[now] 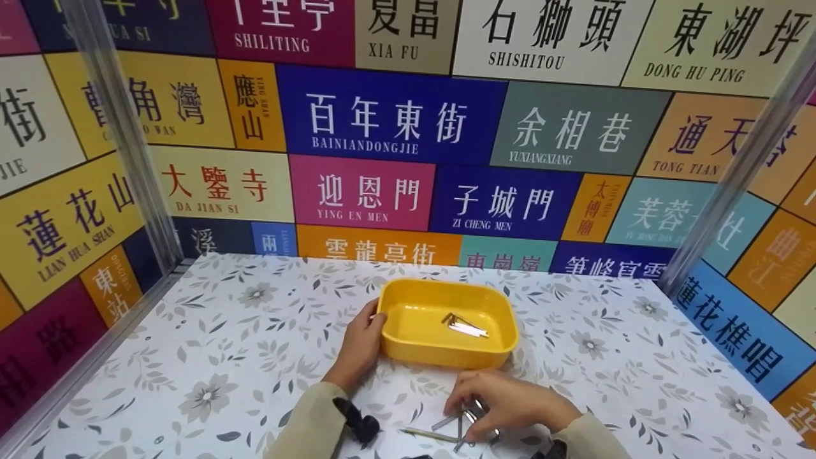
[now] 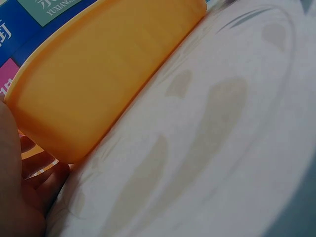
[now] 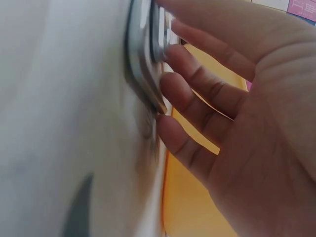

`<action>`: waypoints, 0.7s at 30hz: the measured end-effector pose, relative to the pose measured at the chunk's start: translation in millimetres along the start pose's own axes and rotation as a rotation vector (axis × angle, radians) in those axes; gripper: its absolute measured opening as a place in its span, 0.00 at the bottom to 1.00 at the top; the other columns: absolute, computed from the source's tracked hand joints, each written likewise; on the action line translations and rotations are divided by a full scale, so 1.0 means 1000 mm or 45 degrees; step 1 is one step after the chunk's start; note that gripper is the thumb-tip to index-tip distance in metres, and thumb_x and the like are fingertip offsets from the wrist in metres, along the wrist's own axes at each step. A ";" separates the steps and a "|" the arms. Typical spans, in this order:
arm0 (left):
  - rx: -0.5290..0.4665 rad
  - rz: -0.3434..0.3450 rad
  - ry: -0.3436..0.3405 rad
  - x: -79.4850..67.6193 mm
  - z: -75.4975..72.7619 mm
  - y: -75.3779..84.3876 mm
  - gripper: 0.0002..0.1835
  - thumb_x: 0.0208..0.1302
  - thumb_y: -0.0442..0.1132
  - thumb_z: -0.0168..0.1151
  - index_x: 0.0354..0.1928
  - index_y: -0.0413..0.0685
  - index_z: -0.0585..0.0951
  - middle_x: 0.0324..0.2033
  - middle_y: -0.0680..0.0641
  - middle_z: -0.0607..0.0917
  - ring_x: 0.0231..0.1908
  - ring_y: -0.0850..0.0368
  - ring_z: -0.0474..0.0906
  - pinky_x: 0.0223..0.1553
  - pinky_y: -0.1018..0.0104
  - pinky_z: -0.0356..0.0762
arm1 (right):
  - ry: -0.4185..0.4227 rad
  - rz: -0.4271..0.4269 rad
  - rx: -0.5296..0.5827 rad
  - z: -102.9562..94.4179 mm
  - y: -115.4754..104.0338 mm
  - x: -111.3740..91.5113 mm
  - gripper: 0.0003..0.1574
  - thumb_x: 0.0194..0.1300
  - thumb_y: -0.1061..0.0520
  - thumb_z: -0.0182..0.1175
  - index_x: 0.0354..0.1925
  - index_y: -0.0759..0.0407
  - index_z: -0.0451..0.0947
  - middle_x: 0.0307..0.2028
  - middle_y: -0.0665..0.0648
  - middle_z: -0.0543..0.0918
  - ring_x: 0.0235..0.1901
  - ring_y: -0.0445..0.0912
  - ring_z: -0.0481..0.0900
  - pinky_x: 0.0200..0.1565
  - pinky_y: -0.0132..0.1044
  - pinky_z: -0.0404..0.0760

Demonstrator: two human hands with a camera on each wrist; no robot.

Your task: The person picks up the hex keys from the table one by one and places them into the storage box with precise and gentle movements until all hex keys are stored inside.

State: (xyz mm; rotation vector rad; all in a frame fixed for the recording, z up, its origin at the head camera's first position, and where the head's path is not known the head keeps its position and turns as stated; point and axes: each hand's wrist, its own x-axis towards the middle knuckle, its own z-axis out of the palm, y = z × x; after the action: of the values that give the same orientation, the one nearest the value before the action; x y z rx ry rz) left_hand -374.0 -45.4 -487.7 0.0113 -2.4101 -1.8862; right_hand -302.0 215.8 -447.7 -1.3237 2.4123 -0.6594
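Note:
A yellow plastic basin [image 1: 446, 354] sits on the table, with slim shiny metal pieces [image 1: 468, 328] lying on its floor. My left hand [image 1: 363, 341] grips the basin's left end, thumb at the rim and fingers along the outer wall. In the left wrist view, the curled fingers [image 2: 47, 180] reach under the basin's corner. Nearer the front, my right hand [image 1: 510, 400] holds a shiny silver metal tool [image 1: 473, 411] between thumb and fingers, low over the tabletop. In the right wrist view, fingertips line the side of this tool [image 3: 140, 59]; the thumb is hidden.
Thin grey rods [image 1: 444, 422] and a slender greenish stick [image 1: 428, 435] lie beside the right hand. A floral cloth [image 1: 210, 395] covers the table. Behind it stands a wall of coloured signs [image 1: 389, 115], with clear upright posts [image 1: 137, 140] at the corners.

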 end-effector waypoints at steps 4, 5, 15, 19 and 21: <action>-0.005 -0.020 -0.007 0.000 0.001 0.001 0.27 0.70 0.49 0.42 0.70 0.57 0.65 0.65 0.51 0.72 0.56 0.56 0.75 0.61 0.55 0.72 | 0.027 0.003 -0.002 0.003 -0.002 0.003 0.18 0.53 0.49 0.70 0.45 0.44 0.83 0.38 0.45 0.80 0.36 0.35 0.75 0.41 0.26 0.75; -0.004 -0.023 -0.004 0.000 0.001 0.001 0.27 0.69 0.49 0.42 0.70 0.57 0.65 0.65 0.51 0.72 0.56 0.57 0.75 0.61 0.55 0.72 | 0.043 0.007 -0.003 0.003 -0.003 0.003 0.17 0.54 0.49 0.69 0.45 0.44 0.84 0.38 0.45 0.80 0.36 0.36 0.75 0.40 0.26 0.75; -0.007 -0.004 -0.014 -0.001 0.000 0.001 0.27 0.69 0.50 0.42 0.70 0.57 0.65 0.65 0.52 0.72 0.56 0.57 0.75 0.61 0.55 0.71 | 0.132 0.166 0.050 0.004 0.001 0.004 0.12 0.56 0.50 0.68 0.42 0.44 0.84 0.35 0.47 0.79 0.32 0.37 0.73 0.37 0.26 0.73; -0.003 0.020 -0.009 -0.001 -0.001 0.000 0.27 0.70 0.49 0.42 0.70 0.55 0.65 0.65 0.50 0.72 0.55 0.56 0.75 0.61 0.55 0.72 | 0.177 0.213 0.024 0.004 0.005 0.003 0.12 0.56 0.48 0.68 0.40 0.44 0.83 0.34 0.46 0.79 0.32 0.36 0.73 0.37 0.27 0.74; 0.001 0.021 -0.007 -0.001 0.000 0.000 0.27 0.69 0.49 0.42 0.70 0.55 0.65 0.65 0.50 0.72 0.55 0.56 0.75 0.61 0.55 0.72 | 0.198 0.244 -0.003 0.003 0.006 0.003 0.12 0.56 0.46 0.67 0.40 0.44 0.83 0.34 0.44 0.79 0.32 0.35 0.73 0.36 0.27 0.74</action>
State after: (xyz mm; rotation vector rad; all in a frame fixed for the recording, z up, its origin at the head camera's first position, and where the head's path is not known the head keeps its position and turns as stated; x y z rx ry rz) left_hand -372.8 -45.7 -488.0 -0.0138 -2.4067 -1.8811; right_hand -306.5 215.5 -454.2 -1.0593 2.6217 -0.7304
